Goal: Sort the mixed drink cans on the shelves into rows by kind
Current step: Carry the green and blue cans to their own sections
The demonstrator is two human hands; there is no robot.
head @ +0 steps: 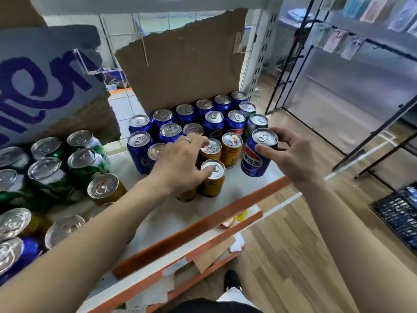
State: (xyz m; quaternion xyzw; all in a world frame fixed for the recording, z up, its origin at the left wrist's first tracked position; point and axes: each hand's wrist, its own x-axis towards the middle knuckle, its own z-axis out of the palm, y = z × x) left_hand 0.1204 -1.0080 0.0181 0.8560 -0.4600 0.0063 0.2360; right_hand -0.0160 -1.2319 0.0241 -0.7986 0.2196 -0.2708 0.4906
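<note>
My right hand [291, 154] grips a blue cola can [256, 160] by its rim at the right front of the white shelf [158, 220]. My left hand [180, 163] lies over a cluster of orange-gold cans; its thumb touches the top of the nearest one [212, 179], and its fingers reach the lid of another [211, 149]. A third orange-gold can [232, 150] stands beside them. Behind are rows of blue cola cans [213, 122]. Green cans [86, 163] stand at the left.
A torn cardboard sheet [185, 64] stands behind the blue cans. At the left front are mixed cans, orange-gold [105, 189] and blue [15, 254]. The shelf has an orange front edge [203, 224]. A lower shelf [203, 256] holds cardboard and paper. A black crate [399, 211] sits on the wooden floor.
</note>
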